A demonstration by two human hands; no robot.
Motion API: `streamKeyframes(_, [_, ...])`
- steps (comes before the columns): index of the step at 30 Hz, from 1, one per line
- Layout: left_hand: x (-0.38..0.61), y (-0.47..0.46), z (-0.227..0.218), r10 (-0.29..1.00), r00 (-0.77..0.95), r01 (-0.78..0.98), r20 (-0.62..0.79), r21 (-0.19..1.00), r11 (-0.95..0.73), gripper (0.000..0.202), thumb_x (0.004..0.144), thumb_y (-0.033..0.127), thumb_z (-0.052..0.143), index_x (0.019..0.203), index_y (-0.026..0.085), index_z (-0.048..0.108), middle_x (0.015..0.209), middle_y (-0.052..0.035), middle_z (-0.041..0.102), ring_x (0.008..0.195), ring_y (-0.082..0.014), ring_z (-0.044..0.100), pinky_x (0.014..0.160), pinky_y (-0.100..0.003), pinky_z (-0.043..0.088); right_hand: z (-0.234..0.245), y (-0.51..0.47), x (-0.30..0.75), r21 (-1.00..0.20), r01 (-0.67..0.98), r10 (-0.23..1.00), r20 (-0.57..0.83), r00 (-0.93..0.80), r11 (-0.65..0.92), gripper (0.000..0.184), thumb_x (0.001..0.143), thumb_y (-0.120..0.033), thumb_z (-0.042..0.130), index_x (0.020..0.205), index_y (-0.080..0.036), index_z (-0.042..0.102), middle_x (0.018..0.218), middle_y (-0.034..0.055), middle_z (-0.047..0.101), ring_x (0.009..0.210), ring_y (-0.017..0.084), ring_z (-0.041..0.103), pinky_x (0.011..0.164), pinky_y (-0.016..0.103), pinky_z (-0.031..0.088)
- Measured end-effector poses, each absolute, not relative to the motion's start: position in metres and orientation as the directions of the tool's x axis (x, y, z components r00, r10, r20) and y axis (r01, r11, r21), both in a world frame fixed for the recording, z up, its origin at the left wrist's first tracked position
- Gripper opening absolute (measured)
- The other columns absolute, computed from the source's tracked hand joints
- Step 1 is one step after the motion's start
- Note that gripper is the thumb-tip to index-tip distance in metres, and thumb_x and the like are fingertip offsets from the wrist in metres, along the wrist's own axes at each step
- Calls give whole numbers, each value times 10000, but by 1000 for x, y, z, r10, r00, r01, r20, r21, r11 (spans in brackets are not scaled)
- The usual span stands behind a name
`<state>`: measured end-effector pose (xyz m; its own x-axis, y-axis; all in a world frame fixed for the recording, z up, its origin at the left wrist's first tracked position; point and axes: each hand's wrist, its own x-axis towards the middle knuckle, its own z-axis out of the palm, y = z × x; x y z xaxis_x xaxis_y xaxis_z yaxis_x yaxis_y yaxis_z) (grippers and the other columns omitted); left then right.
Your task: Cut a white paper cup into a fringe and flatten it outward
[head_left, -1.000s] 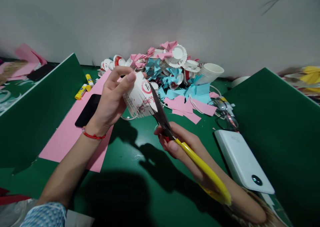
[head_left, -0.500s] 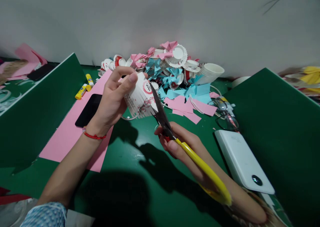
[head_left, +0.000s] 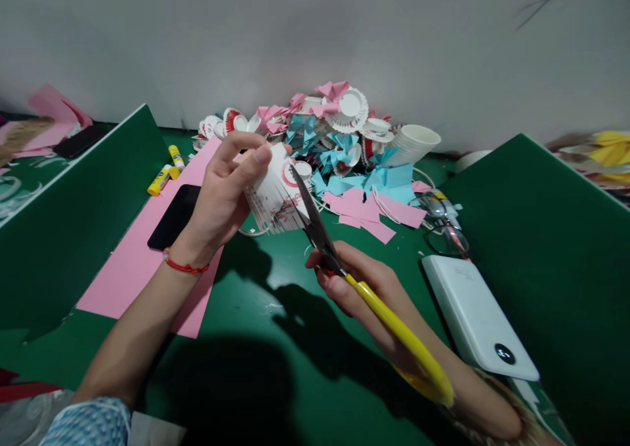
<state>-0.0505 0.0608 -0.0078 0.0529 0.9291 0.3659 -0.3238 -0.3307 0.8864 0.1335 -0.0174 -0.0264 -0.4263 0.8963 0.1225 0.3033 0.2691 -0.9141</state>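
Paper cup (head_left: 275,200) we've got: white, printed with reddish blossoms, side snipped into skinny strips. Our left hand (head_left: 221,183) pinches its upper end, the fringe fanning down below the thumb. Our right hand (head_left: 368,265) grips yellow-handled scissors (head_left: 319,235), tapered metal blades across the cup's right edge, above our smooth green table (head_left: 256,282).
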Motion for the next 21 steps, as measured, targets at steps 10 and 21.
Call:
streamKeyframes(10, [-51,61,-9,937,48,-353,346,883,-309,184,801,327,640,809,191,517,820,-6,621,1030,-264,655,815,-408,552,-27,-18,133,-894,326,899,161,-408,308,284,904,-452,471,824,-188,539,594,-36,444,502,100,393,452,216,317])
streamKeyframes(21, [-52,60,-10,941,65,-376,333,882,-286,159,811,315,636,804,201,525,825,-21,602,1098,-281,613,857,-425,532,-25,-21,131,-887,331,908,192,-373,323,193,895,-356,494,812,-188,541,560,-49,451,450,81,370,413,200,290])
